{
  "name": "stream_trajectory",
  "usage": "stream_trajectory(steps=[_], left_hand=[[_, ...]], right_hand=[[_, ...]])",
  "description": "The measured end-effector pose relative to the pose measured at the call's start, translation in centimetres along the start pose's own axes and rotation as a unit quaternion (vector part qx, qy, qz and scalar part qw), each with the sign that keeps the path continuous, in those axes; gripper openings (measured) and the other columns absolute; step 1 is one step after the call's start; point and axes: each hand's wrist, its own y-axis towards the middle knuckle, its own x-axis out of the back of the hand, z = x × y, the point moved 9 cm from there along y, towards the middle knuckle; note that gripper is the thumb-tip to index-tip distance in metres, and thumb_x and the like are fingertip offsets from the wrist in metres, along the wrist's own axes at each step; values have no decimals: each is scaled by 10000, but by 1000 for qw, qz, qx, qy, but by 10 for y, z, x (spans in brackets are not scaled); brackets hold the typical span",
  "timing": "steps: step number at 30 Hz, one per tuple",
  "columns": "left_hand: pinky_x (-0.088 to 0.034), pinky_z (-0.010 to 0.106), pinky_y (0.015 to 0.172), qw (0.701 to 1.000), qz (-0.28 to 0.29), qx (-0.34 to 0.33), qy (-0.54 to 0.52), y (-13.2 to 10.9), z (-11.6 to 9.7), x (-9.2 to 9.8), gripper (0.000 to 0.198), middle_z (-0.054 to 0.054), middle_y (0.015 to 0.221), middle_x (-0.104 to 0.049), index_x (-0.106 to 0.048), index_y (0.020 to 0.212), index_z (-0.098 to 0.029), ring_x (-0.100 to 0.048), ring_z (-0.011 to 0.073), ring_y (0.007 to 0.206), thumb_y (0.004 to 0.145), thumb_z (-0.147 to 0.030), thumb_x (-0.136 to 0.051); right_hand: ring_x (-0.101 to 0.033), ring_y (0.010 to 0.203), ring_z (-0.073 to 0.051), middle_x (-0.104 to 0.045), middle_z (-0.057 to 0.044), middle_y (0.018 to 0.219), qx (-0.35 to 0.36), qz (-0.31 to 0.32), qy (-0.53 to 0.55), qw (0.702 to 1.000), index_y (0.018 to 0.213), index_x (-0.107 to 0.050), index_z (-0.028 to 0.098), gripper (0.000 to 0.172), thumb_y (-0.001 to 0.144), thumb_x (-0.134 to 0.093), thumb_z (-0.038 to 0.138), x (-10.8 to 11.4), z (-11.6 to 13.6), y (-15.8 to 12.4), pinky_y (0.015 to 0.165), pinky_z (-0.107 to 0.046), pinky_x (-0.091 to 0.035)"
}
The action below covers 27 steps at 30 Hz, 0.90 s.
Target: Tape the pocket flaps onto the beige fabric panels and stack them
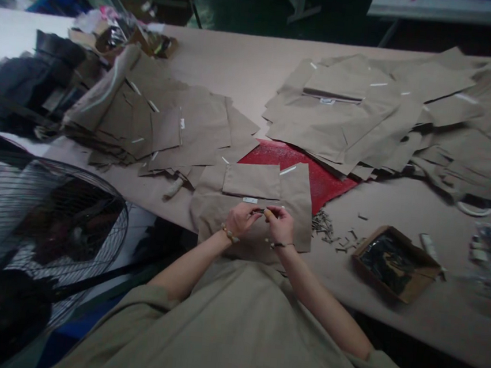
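Our left hand (238,218) and right hand (280,224) work close together, fingertips pinching a small dark piece (259,211), too small for us to tell what it is. It sits just above a khaki fabric panel (299,212) at the near edge of the surface (382,203), with a smaller fabric piece (252,180) lying on the panel just past our hands. The panel's far part overlaps a red mat (315,176). A heap of cut khaki fabric (189,132) lies ahead on our left, and a second heap (347,118) ahead on our right. Loose metal bits (323,225) lie just right of the panel, near a cardboard tray (379,234), and a wire fan guard (42,216) stands beside our left arm
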Motion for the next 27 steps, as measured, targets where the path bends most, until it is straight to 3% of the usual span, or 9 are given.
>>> stream_trajectory(steps=[3, 5, 7, 9, 11, 13, 20, 25, 27], left_hand=[[-559, 317, 855, 1000, 18, 13, 0, 7, 37, 3, 221, 81, 987, -770, -754, 1069, -200, -698, 190, 902, 983, -350, -616], [-549, 320, 869, 998, 29, 47, 9, 12, 63, -1, 221, 90, 1008, -767, -751, 1072, -191, -689, 193, 928, 991, -328, -598], [-535, 329, 900, 995, 54, 83, 24, 18, 84, -10, 222, 99, 1042, -764, -748, 1089, -180, -678, 203, 970, 992, -299, -588], [-516, 338, 947, 989, 93, 104, 41, 23, 98, -20, 217, 101, 1082, -759, -747, 1101, -176, -664, 212, 1021, 985, -273, -591], [-504, 347, 986, 984, 124, 114, 52, 26, 106, -27, 213, 94, 1109, -756, -744, 1111, -180, -656, 213, 1053, 978, -255, -596], [-504, 351, 1001, 982, 134, 119, 58, 26, 109, -29, 218, 90, 1116, -753, -740, 1127, -186, -653, 212, 1066, 972, -241, -597], [-509, 336, 1014, 980, 127, 144, 52, 21, 115, -23, 201, 92, 1130, -753, -732, 1120, -173, -659, 209, 1098, 949, -213, -633], [-540, 299, 939, 973, 62, 219, 23, 12, 124, -6, 234, 88, 1135, -757, -699, 1178, -165, -697, 185, 1030, 1002, -239, -563], [-536, 303, 950, 976, 81, 200, 32, 10, 117, -11, 232, 88, 1142, -756, -705, 1177, -172, -696, 192, 1051, 996, -247, -579]], right_hand=[[-598, 628, -153, -708, -57, 784, 24, 35, -40, 998, 926, -716, 144, 445, 723, -713, 540, -20, -1, 13, 630, -304, -511], [-629, 715, -171, -726, -76, 865, 64, 71, -148, 984, 990, -731, 150, 363, 819, -655, 461, -32, 4, 21, 701, -309, -515], [-647, 835, -195, -730, -98, 967, 101, 101, -312, 939, 1073, -745, 171, 300, 898, -600, 366, -43, 7, 29, 774, -309, -501], [-641, 949, -218, -715, -119, 1075, 121, 132, -458, 871, 1154, -744, 203, 295, 943, -572, 317, -52, 6, 38, 809, -302, -477], [-623, 1022, -236, -691, -130, 1152, 127, 157, -536, 819, 1198, -734, 226, 307, 970, -559, 334, -60, 2, 44, 810, -296, -461], [-611, 1035, -245, -674, -133, 1169, 128, 168, -566, 797, 1201, -730, 235, 321, 984, -554, 393, -64, 0, 49, 800, -295, -452], [-592, 1005, -240, -649, -123, 1141, 120, 156, -572, 796, 1172, -735, 261, 314, 998, -544, 439, -68, -2, 50, 779, -294, -426], [-591, 993, -230, -648, -113, 1144, 121, 164, -562, 801, 1169, -737, 268, 295, 1001, -546, 418, -68, 1, 49, 780, -294, -424], [-591, 997, -231, -646, -117, 1147, 117, 165, -564, 801, 1177, -735, 261, 295, 998, -552, 408, -68, 1, 49, 783, -295, -427]])
